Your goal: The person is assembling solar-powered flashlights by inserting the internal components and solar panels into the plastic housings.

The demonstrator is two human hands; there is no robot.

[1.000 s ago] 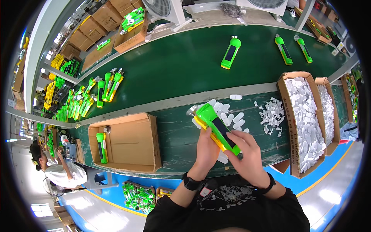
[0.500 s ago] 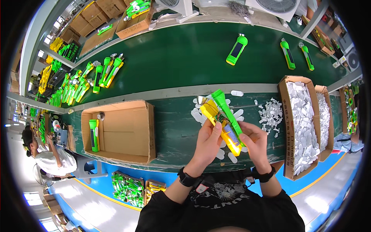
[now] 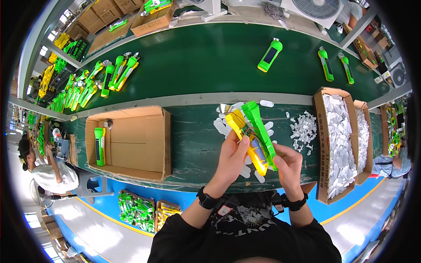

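Over the bench I hold a flashlight whose casing is parted lengthwise. My left hand (image 3: pixel 231 158) is closed round the yellow half-shell (image 3: pixel 236 123), thumb on its inner side. The green half-shell (image 3: pixel 259 124) is gripped near its lower end by my right hand (image 3: pixel 289 168). Thin wires (image 3: pixel 250 132) show between the halves, and a blue-grey block (image 3: pixel 259 152) lies inside the yellow one. A silvery reflector cup (image 3: pixel 225 108) sticks out at the yellow half's upper end. Beneath my hands lie white oval plastic pieces (image 3: pixel 245 171), partly hidden.
Left of me, a cardboard box (image 3: pixel 169 144) holds one green flashlight (image 3: pixel 100 147). To the right are small white parts (image 3: pixel 303 130) and a carton of white pieces (image 3: pixel 341 149). Beyond a grey rail (image 3: pixel 201 98), flashlights (image 3: pixel 270 55) lie on the green surface.
The green half-shell has turned a little against the yellow one, so more of the wires shows between them. Both hands keep their hold. The whole view has shifted slightly.
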